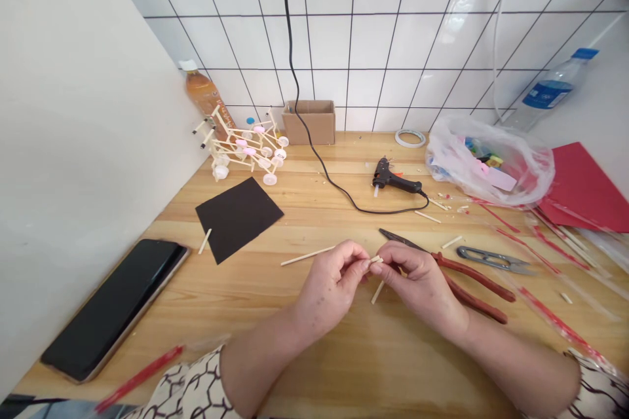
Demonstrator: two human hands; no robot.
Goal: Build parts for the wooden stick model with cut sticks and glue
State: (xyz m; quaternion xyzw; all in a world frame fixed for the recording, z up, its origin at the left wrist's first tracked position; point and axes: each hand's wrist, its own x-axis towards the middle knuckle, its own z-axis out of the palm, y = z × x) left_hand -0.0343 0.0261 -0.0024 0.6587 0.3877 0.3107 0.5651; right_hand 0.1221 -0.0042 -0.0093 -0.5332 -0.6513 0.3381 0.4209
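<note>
My left hand and my right hand meet over the middle of the table, fingertips closed in a pinch. Between them are short pale wooden stick pieces, held side by side; their far ends are hidden by my fingers. Just below, another stick shows under my right hand. To the left, a longer stick lies on the wood, partly behind my left hand. Red-handled pliers rest beside my right hand, their jaws partly behind it.
A black glue gun with a cord, thread snips and a plastic bag are at the right. Left are a black sheet, a phone and stick models with round wheels. A cardboard box stands behind.
</note>
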